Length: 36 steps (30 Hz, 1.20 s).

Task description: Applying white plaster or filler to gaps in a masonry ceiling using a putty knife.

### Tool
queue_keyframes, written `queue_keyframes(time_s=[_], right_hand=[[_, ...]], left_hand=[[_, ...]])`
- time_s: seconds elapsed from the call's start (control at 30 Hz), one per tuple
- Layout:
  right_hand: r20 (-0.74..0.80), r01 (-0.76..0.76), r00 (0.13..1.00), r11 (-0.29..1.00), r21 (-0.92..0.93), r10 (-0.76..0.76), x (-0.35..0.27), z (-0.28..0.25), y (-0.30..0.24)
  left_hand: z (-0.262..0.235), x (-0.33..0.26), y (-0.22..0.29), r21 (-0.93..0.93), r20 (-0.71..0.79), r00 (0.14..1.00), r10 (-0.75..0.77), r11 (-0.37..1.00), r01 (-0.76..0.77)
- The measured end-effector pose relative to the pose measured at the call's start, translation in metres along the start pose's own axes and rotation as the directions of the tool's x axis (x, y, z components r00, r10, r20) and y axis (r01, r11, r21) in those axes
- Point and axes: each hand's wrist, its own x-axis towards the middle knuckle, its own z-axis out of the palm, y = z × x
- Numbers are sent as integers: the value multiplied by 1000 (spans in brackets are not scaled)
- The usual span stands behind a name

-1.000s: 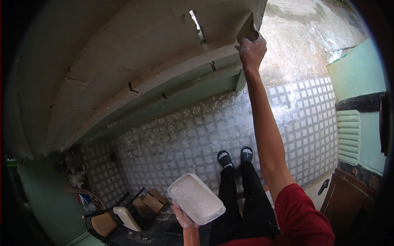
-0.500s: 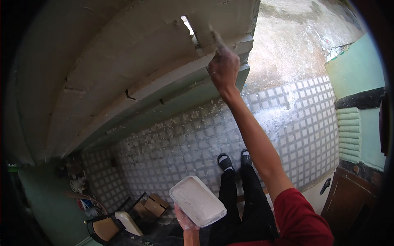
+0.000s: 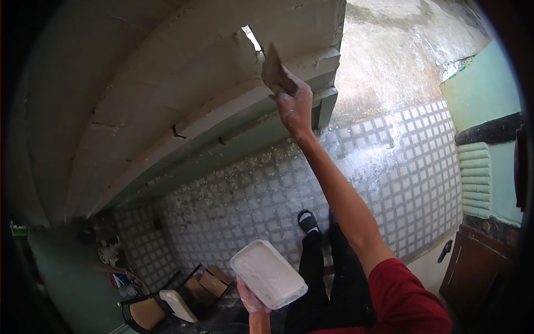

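Note:
My right hand (image 3: 295,107) is stretched up and forward, its fingers closed round a flat putty knife (image 3: 276,69). The blade is tilted against or very near the pale wall (image 3: 183,67), just right of and below a narrow bright slot (image 3: 251,38); whether it touches I cannot tell. White smears cover my fingers. Low in front of me, my left hand (image 3: 251,298) grips the left edge of a clear plastic tub (image 3: 303,289) from below. Whitish plaster (image 3: 270,273) fills the tub, its surface uneven.
A ledge (image 3: 222,108) with a dark crack runs along the wall. Below lies a tiled floor (image 3: 233,189) strewn with white specks. Chairs (image 3: 143,313) and cardboard boxes (image 3: 214,280) stand at the lower left. A brown cabinet (image 3: 473,267) is at the right.
My right hand has moved slightly left and down, and the putty knife has turned so its broad face shows. My left hand and the tub have hardly moved. One foot has shifted slightly.

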Motion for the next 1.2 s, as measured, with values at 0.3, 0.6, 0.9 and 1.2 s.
queue_keyframes(time_s=[0.3,0.6,0.9,1.2], right_hand=[[-104,-351,873,763,542,476,45,16,-5],[128,-344,936,775,530,328,34,-1,-29],[-27,-293,932,795,531,361,60,20,-40],[-118,-156,980,985,70,163,48,-44,-17]], left_hand=[[-11,-4,1,-42,11,1000,7,999,-6],[-16,-7,6,-1,-48,998,33,999,-34],[-19,-6,5,-13,-47,998,49,999,-50],[-25,-10,10,-25,-49,998,50,998,-51]])
